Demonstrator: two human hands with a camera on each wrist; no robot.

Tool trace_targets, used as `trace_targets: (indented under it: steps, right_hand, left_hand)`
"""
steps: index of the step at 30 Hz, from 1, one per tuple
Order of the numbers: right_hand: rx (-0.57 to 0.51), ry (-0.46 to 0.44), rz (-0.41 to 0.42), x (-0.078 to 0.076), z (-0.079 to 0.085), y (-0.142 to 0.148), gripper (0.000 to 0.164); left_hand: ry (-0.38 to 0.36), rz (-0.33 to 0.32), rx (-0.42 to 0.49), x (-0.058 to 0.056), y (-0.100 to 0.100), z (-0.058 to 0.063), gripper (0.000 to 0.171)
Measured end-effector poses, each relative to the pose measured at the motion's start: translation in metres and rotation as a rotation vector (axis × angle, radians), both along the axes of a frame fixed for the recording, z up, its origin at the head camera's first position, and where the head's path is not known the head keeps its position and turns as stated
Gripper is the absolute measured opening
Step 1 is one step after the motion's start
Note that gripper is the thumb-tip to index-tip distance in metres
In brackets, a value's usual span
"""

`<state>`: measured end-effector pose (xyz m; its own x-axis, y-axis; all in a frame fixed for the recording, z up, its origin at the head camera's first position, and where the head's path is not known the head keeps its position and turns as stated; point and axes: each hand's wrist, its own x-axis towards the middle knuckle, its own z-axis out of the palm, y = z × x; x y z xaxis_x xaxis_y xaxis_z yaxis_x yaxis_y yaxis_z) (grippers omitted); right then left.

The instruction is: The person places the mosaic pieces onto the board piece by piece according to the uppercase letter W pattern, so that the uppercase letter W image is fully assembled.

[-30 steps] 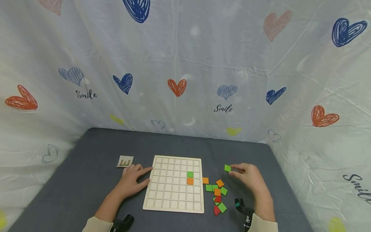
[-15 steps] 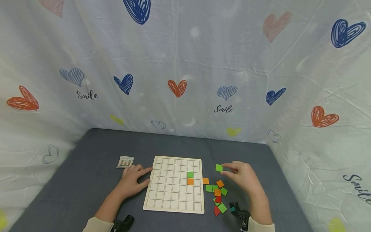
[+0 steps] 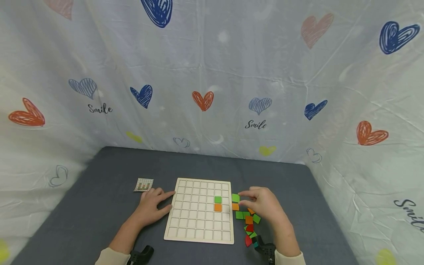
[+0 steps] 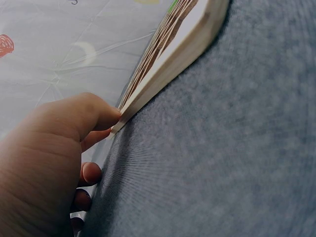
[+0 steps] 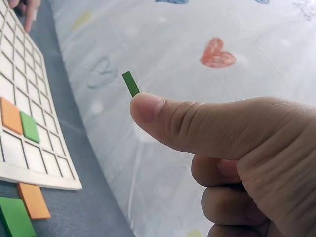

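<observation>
A pale wooden grid board [image 3: 192, 223] lies on the dark table. Its left edge is touched by the index finger and thumb of my left hand [image 3: 150, 208], spread apart, as the left wrist view [image 4: 49, 138] also shows for the thumb. My right hand [image 3: 265, 206] pinches a green square tile [image 3: 235, 198] between thumb and forefinger, just off the board's right edge. In the right wrist view the tile [image 5: 131, 84] is seen edge-on past the thumb. Two tiles sit in the grid cells: one green [image 3: 218, 199], one orange [image 3: 218, 207] directly below it.
Several loose tiles, green [image 3: 239, 215], orange [image 3: 248, 220] and red [image 3: 248, 241], lie right of the board, partly under the right wrist. An orange tile [image 3: 235, 207] lies at the board's right edge. A small patterned card [image 3: 144, 184] lies beyond the left hand. A heart-printed curtain surrounds the table.
My right hand has carried the green tile leftward, from the open table at the right to the board's right edge. My left hand stays at the board's left edge.
</observation>
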<state>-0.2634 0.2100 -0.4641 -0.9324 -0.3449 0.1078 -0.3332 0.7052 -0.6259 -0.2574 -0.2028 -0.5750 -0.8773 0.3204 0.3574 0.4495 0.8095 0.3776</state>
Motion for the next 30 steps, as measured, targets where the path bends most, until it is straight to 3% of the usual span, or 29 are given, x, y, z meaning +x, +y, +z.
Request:
trace_targets:
  steps: [9,18,30]
  right_hand:
    - [0.006,0.012,0.071,0.0,-0.011,-0.017,0.022]
    - [0.075,0.039,0.16,0.001,-0.019,-0.032,0.023]
    - [0.163,0.005,0.223,-0.001,-0.03,-0.045,0.02]
  left_hand:
    - [0.012,-0.001,-0.005,-0.001,0.0,0.0,0.047]
    - [0.001,0.0,-0.005,-0.001,-0.001,-0.001,0.047]
    - [0.017,-0.004,-0.012,-0.001,-0.001,-0.002,0.047]
